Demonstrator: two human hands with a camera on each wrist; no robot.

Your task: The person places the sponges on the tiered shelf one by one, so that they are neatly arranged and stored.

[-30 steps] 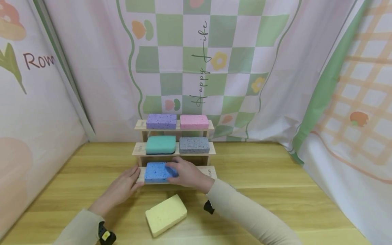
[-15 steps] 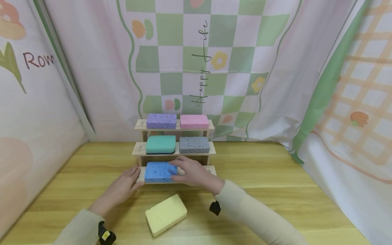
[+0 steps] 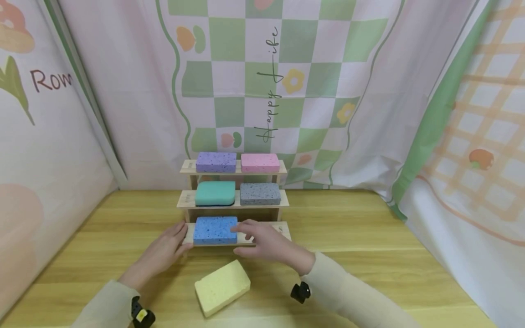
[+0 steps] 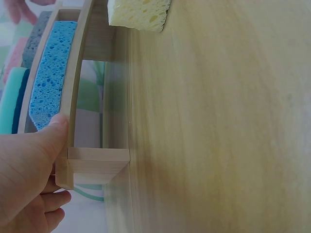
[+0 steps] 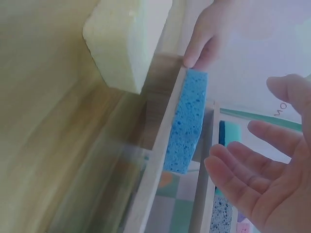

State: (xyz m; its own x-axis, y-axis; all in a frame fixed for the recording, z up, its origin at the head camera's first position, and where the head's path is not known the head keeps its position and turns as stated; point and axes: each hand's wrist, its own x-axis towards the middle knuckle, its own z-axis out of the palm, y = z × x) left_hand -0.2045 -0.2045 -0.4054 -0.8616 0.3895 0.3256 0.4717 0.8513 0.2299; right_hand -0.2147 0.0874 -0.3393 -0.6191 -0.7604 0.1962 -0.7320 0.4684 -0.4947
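Observation:
A three-tier wooden shelf rack [image 3: 283, 232] stands on the table. On its lowest tier, at the left, lies a speckled blue sponge [image 3: 215, 230]. My left hand [image 3: 166, 246] grips the left end of that tier, thumb on the front rail beside the blue sponge and fingers curled round the end in the left wrist view. Just right of the blue sponge, my right hand [image 3: 264, 241] hovers over the tier with loosely spread fingers, nothing held. The right wrist view shows a gap between those fingers and the blue sponge [image 5: 186, 124].
A yellow sponge [image 3: 223, 288] lies askew on the table in front of the rack. The middle tier bears a teal sponge [image 3: 215, 193] and a grey one. Purple [image 3: 216, 162] and pink [image 3: 260, 162] sponges sit on top. A patterned curtain [image 3: 328, 136] hangs behind.
My right hand has come off the blue sponge and moved right, toward me, its fingers opening. The blue sponge stays put on the lowest tier. My left hand has kept its place.

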